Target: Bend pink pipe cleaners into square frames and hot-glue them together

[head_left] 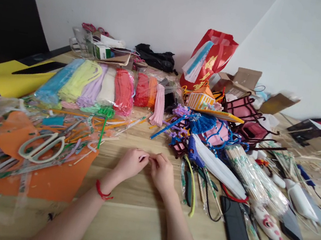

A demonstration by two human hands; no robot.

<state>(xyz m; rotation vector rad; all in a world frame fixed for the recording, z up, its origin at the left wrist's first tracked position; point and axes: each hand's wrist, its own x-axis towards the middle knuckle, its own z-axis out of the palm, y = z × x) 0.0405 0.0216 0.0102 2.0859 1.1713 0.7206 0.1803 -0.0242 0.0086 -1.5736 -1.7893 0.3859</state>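
Over the middle of the wooden table (128, 228), my left hand (131, 165) and my right hand (163, 174) meet fingertip to fingertip. Both are closed in a pinch. A small pale pinkish sliver (142, 157) shows between the fingers of my left hand; its kind is too small to tell. Whatever my right fingertips hold is hidden. White-handled scissors (41, 149) lie to the left on orange sheet material (56, 180). Just right of my right hand are a yellow-green pipe cleaner (191, 190) and dark-handled pliers (188, 187).
Bundles of coloured pipe cleaners (123, 94) line the back. Scraps and strips cover the left side. On the right are a blue-and-white glue gun (195, 152), bagged wooden sticks (249, 174), a black phone (238, 235) and woven pink-and-maroon pieces (250, 130). A red bag (220, 52) stands behind.
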